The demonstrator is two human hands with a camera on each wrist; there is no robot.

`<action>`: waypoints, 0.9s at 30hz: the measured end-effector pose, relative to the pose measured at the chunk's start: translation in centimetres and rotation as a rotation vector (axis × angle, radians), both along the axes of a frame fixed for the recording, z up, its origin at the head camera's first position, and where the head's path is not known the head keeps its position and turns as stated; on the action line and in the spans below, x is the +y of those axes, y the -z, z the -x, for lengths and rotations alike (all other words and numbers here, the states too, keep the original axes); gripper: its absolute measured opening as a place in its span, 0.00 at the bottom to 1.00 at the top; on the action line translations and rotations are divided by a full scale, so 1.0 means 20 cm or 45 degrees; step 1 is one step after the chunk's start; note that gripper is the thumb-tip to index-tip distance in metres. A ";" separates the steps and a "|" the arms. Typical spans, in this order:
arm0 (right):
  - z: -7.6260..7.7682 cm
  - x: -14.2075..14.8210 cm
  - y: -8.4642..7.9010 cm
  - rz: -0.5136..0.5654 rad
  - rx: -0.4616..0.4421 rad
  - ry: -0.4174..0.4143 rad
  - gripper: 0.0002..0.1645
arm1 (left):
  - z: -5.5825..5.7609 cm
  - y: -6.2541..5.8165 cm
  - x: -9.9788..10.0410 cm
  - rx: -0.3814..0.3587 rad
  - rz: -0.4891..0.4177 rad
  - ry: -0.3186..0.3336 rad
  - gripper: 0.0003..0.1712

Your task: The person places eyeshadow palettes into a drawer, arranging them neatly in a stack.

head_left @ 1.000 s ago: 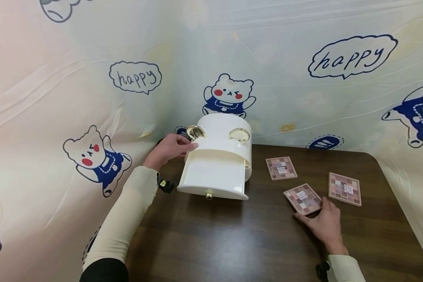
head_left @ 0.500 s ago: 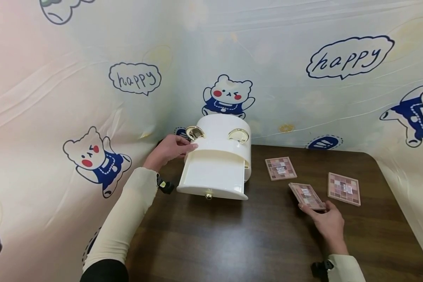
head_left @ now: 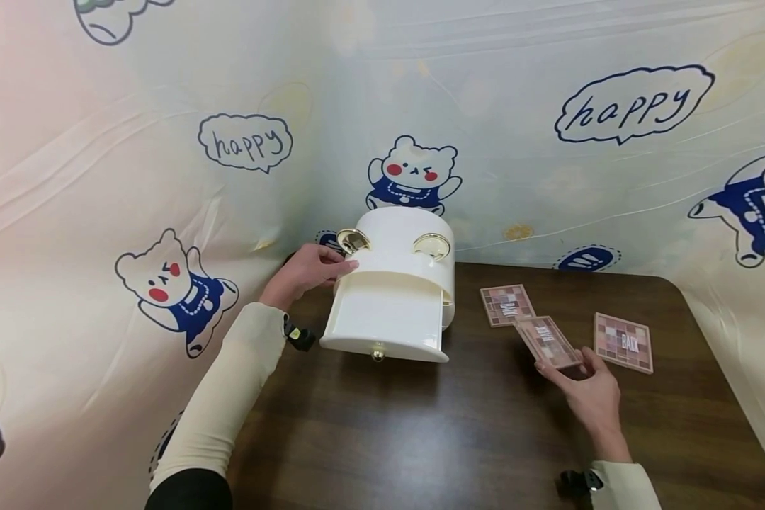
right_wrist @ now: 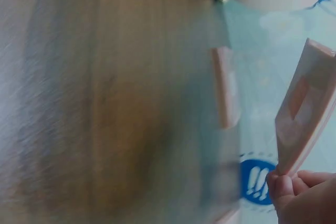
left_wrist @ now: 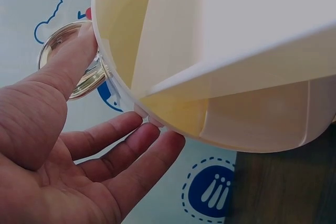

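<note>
In the head view, my left hand (head_left: pixel 311 272) touches the left side of a white storage box (head_left: pixel 408 241) with its drawer (head_left: pixel 389 312) pulled out. The left wrist view shows that thumb along the outer wall beside a gold ring (left_wrist: pixel 73 59). Nearly straight fingers (left_wrist: pixel 126 163) rest their tips on the wall. My right hand (head_left: pixel 593 397) pinches a pink checkered eyeshadow palette (head_left: pixel 548 341) by its near edge. Tilted, the palette (right_wrist: pixel 310 106) shows its side edge in the right wrist view. Its far corner overlaps a second palette (head_left: pixel 506 303) in the head view.
A third palette (head_left: pixel 623 342) lies right of my right hand on the brown table (head_left: pixel 382 439). Printed cloth (head_left: pixel 516 142) hangs behind and to the left. A gold knob (head_left: pixel 377 354) sticks out from the drawer front. Another gold ring (head_left: pixel 432 245) sits on the box's right.
My right hand has tipped the palette up and lifted it off the table, then shifted it slightly away, toward the second palette. My left hand and the box have stayed put.
</note>
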State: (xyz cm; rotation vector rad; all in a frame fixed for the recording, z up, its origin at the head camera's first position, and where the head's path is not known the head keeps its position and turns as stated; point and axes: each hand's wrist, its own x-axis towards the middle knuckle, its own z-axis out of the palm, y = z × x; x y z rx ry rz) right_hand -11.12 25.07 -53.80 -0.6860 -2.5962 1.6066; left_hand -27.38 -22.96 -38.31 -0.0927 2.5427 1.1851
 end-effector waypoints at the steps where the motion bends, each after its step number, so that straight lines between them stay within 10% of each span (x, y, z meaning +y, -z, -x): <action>1: 0.00 -0.01 -0.02 -0.014 0.031 -0.017 0.69 | 0.00 0.00 0.00 -0.004 0.003 -0.004 0.33; 14: 0.01 -0.16 -0.27 -0.126 0.410 -0.214 0.64 | 0.00 0.00 0.00 0.011 0.011 -0.001 0.34; 27: 0.06 -0.30 -0.40 -0.055 0.537 -0.355 0.62 | -0.01 0.00 -0.01 0.022 0.030 -0.003 0.34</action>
